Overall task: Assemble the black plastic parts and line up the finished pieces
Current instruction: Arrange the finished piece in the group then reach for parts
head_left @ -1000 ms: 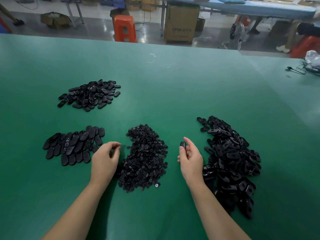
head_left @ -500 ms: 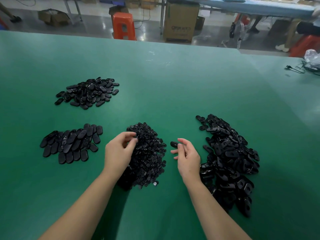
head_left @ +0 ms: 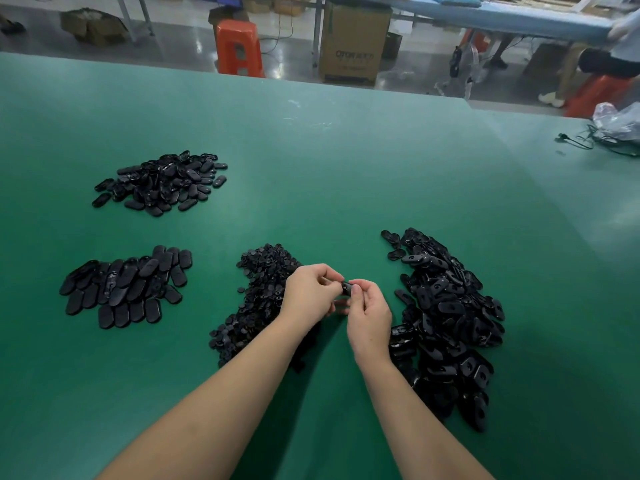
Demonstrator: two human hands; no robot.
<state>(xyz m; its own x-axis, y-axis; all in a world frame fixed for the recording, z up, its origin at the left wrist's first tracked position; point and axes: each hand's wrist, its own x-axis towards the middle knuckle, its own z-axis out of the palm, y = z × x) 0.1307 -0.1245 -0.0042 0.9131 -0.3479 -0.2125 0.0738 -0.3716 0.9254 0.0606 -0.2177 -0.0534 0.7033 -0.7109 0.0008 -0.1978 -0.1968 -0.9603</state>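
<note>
Fingers (head_left: 356, 289) around black part (head_left: 346, 288)

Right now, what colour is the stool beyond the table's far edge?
Orange-red; the stool shows plainly in the head view, the only one.

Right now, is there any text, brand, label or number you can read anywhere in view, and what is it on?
"OTON", roughly, with blurred characters after it: printed on the cardboard box on the floor beyond the green table. The reading is uncertain.
Black plastic parts on the table: no legible markings.
Nothing else shows readable text.
</note>
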